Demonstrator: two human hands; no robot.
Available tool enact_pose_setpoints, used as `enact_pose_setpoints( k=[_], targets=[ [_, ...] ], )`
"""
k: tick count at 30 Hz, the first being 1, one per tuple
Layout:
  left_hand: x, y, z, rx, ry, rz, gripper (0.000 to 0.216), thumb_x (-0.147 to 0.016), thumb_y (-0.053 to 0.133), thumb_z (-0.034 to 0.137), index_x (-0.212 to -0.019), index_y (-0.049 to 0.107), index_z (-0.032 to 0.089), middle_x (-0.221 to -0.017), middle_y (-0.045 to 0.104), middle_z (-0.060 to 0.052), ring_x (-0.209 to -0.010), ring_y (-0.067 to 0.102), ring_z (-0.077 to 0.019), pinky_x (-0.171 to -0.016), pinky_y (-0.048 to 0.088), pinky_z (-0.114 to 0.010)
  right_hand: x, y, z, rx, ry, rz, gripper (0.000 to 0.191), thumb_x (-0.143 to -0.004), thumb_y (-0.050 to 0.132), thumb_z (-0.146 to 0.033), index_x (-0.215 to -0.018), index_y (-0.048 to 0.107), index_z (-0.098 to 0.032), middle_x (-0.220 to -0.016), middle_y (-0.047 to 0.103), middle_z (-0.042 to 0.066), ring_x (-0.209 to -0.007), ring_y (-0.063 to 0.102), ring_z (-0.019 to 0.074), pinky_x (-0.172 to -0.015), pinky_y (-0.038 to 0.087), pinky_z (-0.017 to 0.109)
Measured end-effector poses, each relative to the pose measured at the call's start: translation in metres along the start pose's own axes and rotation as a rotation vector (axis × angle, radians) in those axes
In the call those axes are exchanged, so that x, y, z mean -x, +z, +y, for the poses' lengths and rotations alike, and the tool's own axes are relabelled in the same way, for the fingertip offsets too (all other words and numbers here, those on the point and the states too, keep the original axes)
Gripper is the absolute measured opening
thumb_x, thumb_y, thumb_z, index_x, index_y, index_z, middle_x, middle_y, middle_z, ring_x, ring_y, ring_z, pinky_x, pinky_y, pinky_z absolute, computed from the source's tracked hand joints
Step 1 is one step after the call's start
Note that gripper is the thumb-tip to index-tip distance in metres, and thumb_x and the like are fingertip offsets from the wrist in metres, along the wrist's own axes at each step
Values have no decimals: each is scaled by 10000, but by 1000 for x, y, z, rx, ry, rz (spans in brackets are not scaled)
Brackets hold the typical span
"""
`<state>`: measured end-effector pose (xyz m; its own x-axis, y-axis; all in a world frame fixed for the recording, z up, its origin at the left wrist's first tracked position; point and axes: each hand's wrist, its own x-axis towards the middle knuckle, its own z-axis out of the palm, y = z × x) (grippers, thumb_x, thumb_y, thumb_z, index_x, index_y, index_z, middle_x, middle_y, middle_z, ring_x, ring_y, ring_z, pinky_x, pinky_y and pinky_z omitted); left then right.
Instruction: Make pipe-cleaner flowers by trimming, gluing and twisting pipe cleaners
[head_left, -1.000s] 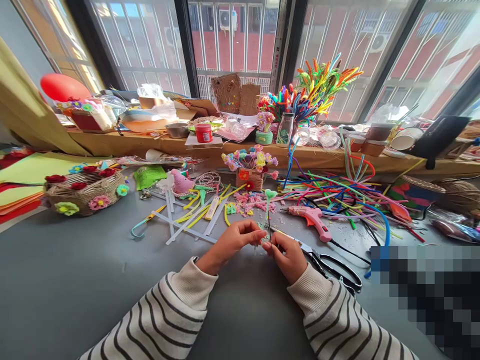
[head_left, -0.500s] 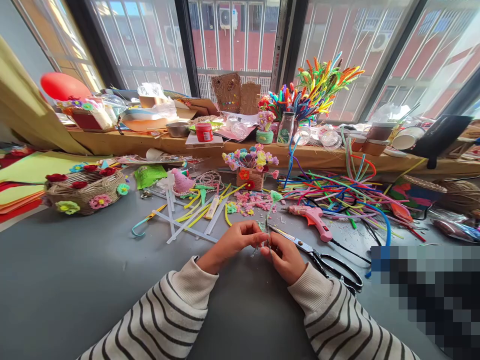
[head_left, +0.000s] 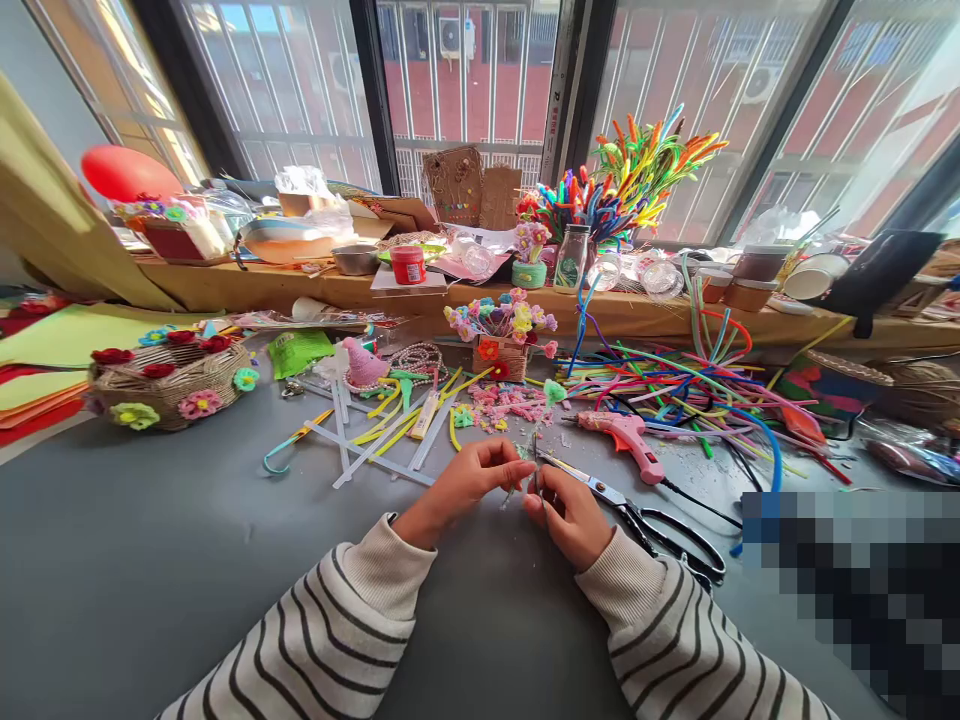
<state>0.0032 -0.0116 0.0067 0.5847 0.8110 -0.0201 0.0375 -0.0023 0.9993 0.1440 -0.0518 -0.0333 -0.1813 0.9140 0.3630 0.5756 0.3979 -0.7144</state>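
Observation:
Both my hands meet over the grey table (head_left: pixel 150 560), pinching a thin pipe-cleaner stem (head_left: pixel 537 440) topped by a small mint-green flower (head_left: pixel 554 392). My left hand (head_left: pixel 469 482) is closed, its fingertips gripping the stem's lower part. My right hand (head_left: pixel 566 510) is closed too, pinching the same stem just to the right. The stem leans up and right, away from me. Black-handled scissors (head_left: pixel 645 515) lie right beside my right hand, and a pink glue gun (head_left: pixel 626 435) lies just beyond them.
Loose coloured pipe cleaners (head_left: pixel 675 385) sprawl at the right. A small pot of paper flowers (head_left: pixel 501 335) stands ahead, a woven basket with flowers (head_left: pixel 169 380) at the left. Clear glue sticks and yellow strips (head_left: pixel 382 435) lie ahead left. The wooden sill (head_left: pixel 300 285) is crowded.
The flower head has swung to the right as the stem tilted, and my hands have shifted slightly lower and closer together on it.

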Motion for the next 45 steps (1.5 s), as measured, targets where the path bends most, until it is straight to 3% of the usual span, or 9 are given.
enact_pose_setpoints(
  k=[4, 10, 29, 38, 45],
  targets=[
    [1, 0, 0, -3, -36, -51, 228, -612, 560, 320, -580, 440, 129, -533, 440, 45, -525, 398, -58, -526, 300, -196, 0, 2, 4, 45, 23, 32, 344, -722, 370, -459, -532, 364, -173, -476, 354, -38, -452, 331, 84, -428, 260, 201],
    [-2, -1, -2, -20, -6, -16, 238, -613, 554, 337, -576, 444, 130, -527, 429, 49, -525, 398, -60, -545, 311, -201, -1, 2, 4, 46, 40, 50, 361, -734, 366, -446, -496, 338, -175, -464, 365, -35, -453, 341, 85, -447, 272, 208],
    [1, 0, 2, -44, -24, -68, 239, -628, 530, 361, -581, 467, 135, -535, 430, 38, -528, 391, -68, -532, 314, -198, 0, 0, 1, -10, 21, 71, 351, -717, 386, -454, -504, 337, -179, -459, 346, -43, -437, 322, 79, -421, 262, 200],
    [-1, 0, -2, -28, 9, -9, 229, -639, 525, 353, -592, 456, 139, -530, 416, 45, -521, 387, -64, -538, 313, -198, -1, 0, 1, -41, 68, 47, 380, -729, 342, -478, -497, 339, -177, -464, 391, -20, -452, 354, 94, -446, 277, 216],
    [1, 0, -1, -34, -26, -125, 218, -659, 508, 341, -601, 461, 137, -534, 442, 37, -528, 404, -68, -541, 303, -202, -1, -3, 0, -52, 90, 65, 451, -716, 262, -561, -576, 412, -160, -534, 430, 5, -513, 396, 115, -477, 297, 227]
  ],
)
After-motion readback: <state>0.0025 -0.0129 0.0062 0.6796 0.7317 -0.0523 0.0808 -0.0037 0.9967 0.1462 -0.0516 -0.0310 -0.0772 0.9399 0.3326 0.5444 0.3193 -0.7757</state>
